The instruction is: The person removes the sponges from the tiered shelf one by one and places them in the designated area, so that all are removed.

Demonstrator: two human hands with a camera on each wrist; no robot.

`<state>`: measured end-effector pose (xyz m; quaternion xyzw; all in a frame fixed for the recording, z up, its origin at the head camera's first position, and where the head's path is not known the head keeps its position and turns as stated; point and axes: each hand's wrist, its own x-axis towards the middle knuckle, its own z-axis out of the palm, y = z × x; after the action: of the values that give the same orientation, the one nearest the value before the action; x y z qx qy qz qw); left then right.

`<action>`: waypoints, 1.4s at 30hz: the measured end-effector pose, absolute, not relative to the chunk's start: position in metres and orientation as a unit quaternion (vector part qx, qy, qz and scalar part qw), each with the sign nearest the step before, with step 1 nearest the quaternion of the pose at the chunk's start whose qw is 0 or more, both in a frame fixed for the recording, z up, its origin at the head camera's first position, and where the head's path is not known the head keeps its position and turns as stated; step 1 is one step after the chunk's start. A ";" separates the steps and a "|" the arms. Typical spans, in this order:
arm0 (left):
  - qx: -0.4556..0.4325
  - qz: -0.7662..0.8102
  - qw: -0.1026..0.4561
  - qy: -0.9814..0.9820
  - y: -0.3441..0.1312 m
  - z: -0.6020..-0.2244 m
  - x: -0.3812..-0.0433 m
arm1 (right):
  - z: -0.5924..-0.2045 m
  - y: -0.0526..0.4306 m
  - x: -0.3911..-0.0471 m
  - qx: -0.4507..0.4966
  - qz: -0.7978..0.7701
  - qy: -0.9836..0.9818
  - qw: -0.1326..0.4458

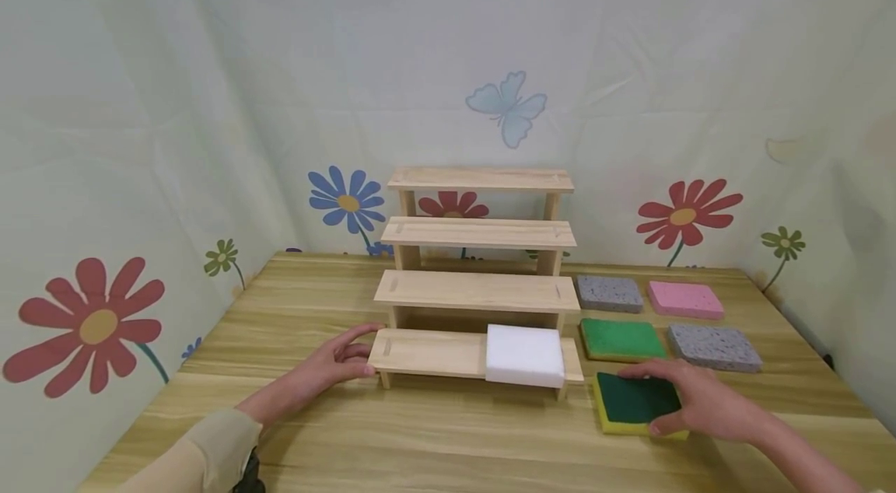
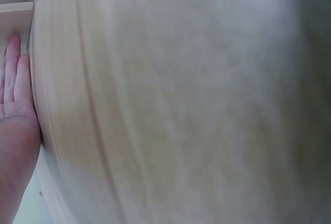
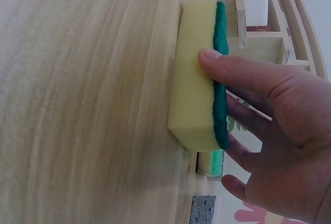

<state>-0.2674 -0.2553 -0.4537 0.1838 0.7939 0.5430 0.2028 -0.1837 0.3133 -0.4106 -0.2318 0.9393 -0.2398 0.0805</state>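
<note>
A stepped wooden display shelf [image 1: 476, 291] with several tiers stands on the table. At the left end of its lowest tier is my left hand [image 1: 343, 359], thumb by the front corner and forefinger by the back corner. In the left wrist view, that hand's fingers [image 2: 22, 81] look straight. A white sponge block [image 1: 525, 353] lies on the right part of this tier. Right of the shelf, my right hand [image 1: 707, 398] pinches a yellow sponge with a dark green scouring top [image 1: 637, 400]. Its thumb presses the yellow side [image 3: 196, 74]; the fingertips behind are partly hidden.
Behind the held sponge lie a bright green-topped sponge [image 1: 623, 340], a speckled grey sponge [image 1: 714, 347], another grey one [image 1: 609, 294] and a pink one [image 1: 686, 298]. A flower-printed curtain [image 1: 595, 89] hangs behind the wooden table [image 1: 392, 446].
</note>
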 end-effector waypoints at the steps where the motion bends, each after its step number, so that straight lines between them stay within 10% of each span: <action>1: 0.185 0.545 0.204 0.792 -0.255 -0.454 -0.267 | -0.411 0.313 -0.183 -0.230 -0.242 0.939 0.082; 42: 0.183 0.552 0.209 0.786 -0.254 -0.451 -0.265 | -0.350 0.238 -0.191 -0.260 -0.240 0.935 0.008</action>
<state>-0.2651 -0.2540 -0.4512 0.1833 0.7865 0.5516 0.2088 -0.1913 0.2381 -0.3500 -0.2595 0.9354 -0.2402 0.0076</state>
